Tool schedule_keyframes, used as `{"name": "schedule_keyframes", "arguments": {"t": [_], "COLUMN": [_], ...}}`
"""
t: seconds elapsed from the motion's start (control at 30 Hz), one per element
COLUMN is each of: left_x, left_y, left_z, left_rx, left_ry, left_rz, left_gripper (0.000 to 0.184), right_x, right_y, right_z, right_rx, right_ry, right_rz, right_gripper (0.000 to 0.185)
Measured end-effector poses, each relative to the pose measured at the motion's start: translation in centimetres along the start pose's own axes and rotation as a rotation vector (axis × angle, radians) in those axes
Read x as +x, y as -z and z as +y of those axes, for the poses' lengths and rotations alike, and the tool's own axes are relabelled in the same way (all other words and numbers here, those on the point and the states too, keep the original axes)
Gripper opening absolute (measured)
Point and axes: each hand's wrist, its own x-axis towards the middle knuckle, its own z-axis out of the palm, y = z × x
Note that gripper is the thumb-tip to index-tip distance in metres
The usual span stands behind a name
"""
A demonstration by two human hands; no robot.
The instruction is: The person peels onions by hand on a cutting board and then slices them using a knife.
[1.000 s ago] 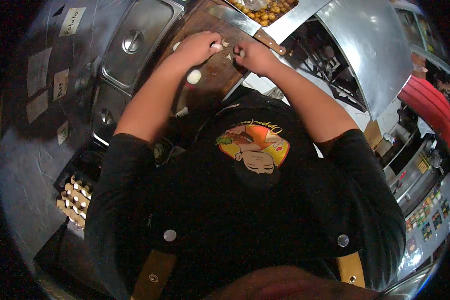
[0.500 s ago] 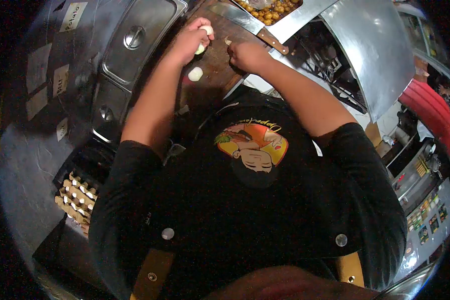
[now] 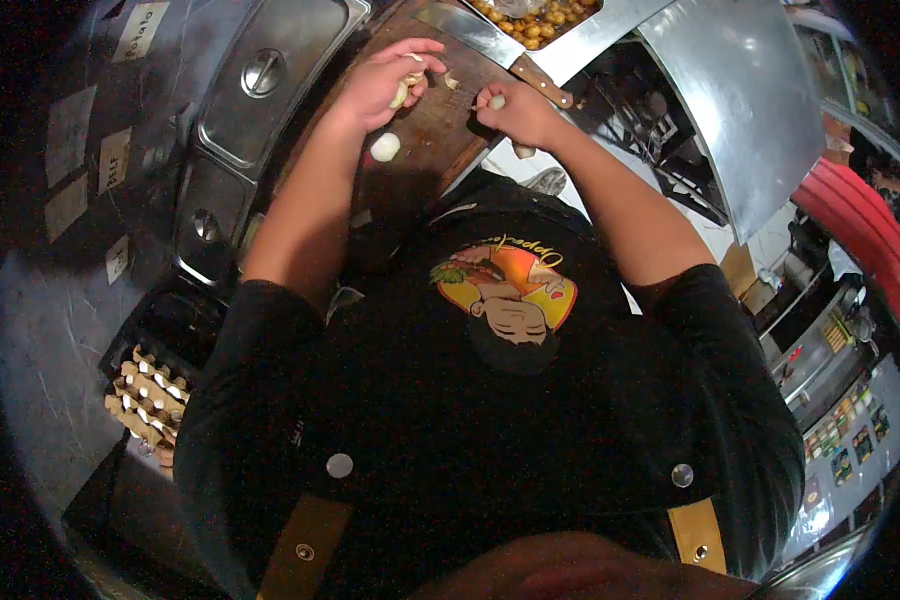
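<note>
My left hand (image 3: pixel 375 88) is over the wooden cutting board, curled around pale peeled onion pieces (image 3: pixel 400 96), with its upper fingers stretched out to the right. Another peeled onion piece (image 3: pixel 384 148) lies on the board (image 3: pixel 440 130) just below that hand. A small papery scrap of skin (image 3: pixel 451 80) rests between the two hands. At the board's right edge, my right hand (image 3: pixel 518 110) is closed with its fingers tucked in; a small pale spot shows at its fingers, but what it grips is unclear. A brownish scrap (image 3: pixel 523 151) shows beneath it.
A knife with a wooden handle (image 3: pixel 542 80) lies across the board's far side. Beyond it sits a metal tray of small round brown potatoes (image 3: pixel 545 28). Lidded steel pans (image 3: pixel 260 75) line the left, and an egg carton (image 3: pixel 147 395) stands lower left.
My right hand has moved right and slightly down, away from the left hand, toward the board's edge. The left hand's upper fingers have straightened, and the skin scrap now lies in plain view.
</note>
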Motion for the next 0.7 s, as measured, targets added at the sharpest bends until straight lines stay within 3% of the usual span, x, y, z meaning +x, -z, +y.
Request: {"name": "schedule_keyframes", "arguments": {"t": [0.07,0.13,0.17,0.23,0.3,0.37,0.5,0.57,0.63,0.7], "left_x": [0.5,1.0,1.1,0.9,0.5,0.8,1.6,1.9,1.3,1.4], "left_y": [-0.4,-1.5,-1.8,-2.5,-3.4,-4.1,-3.1,-3.2,-4.2,-5.0], "left_z": [-0.3,-0.9,-1.3,-2.2,-2.6,-2.7,-3.1,-2.5,-1.6,-1.3], "left_rx": [0.089,0.851,0.852,1.328,1.341,1.367,1.373,1.455,1.225,1.211], "left_ry": [0.014,-0.179,-0.181,-0.384,-0.478,-0.287,-0.235,-0.264,-0.178,-0.29], "left_rz": [-0.012,0.187,0.186,0.295,0.342,0.327,0.237,0.111,0.124,0.187], "left_gripper": [0.022,0.026,0.026,0.031,0.033,0.033,0.031,0.032,0.029,0.025], "right_x": [0.0,-0.7,-1.3,-2.9,-4.8,-6.8,-11.8,-14.5,-17.8,-21.0], "right_y": [-0.1,0.4,0.8,1.8,2.7,3.4,4.9,6.0,7.6,9.3], "right_z": [0.3,0.6,0.6,0.8,1.6,2.3,3.4,4.5,5.3,6.5], "right_rx": [0.218,0.242,0.263,0.318,0.374,0.494,0.742,0.854,1.198,1.292], "right_ry": [0.037,0.029,0.022,-0.042,-0.11,-0.241,-0.322,-0.314,-0.257,-0.209], "right_rz": [0.05,0.067,0.082,0.064,0.052,0.046,0.131,0.224,0.252,0.323], "right_gripper": [0.029,0.028,0.027,0.023,0.019,0.015,0.009,0.008,0.006,0.008]}}
